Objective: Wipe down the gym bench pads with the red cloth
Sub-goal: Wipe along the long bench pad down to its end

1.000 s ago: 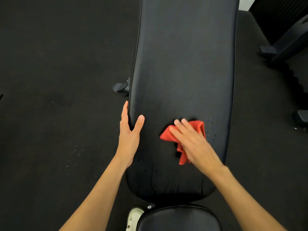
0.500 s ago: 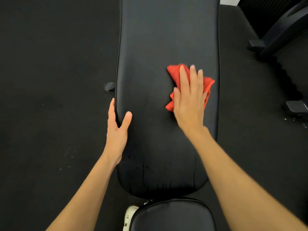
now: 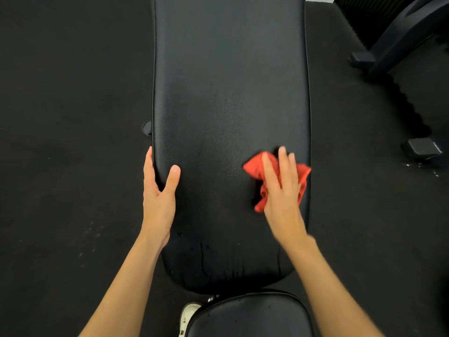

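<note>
My right hand is smeared with blur, so its fingertips are hard to make out. What I can see is that its fingers lie straight and spread, pressing the red cloth flat onto the back pad. The hand covers the middle of the cloth. Crumpled folds stick out on both sides, and the corner towards 3 o'clock reaches the pad's right edge. From the middle of my view the cloth sits at about 3 o'clock.

My left hand, at 8 o'clock and well apart from the right, grips the pad's left edge. The thumb lies on top and one finger runs up the side. The other fingers are hidden behind the edge.

The back pad runs out of sight at 12 o'clock, so I cannot see its far end. Faint dark streaks mark its near, rounded end.

At 6 o'clock the seat pad is cut off by the bottom border. A small metal part shows in the gap between the two pads. Just left of the seat pad, the toe of a pale shoe peeks out.

A small dark knob pokes out from under the back pad's left edge at 9 o'clock. Black on the black floor, its shape is unclear.

At 1 to 2 o'clock stands dark equipment, mostly out of frame, and below it is a capped black foot.
</note>
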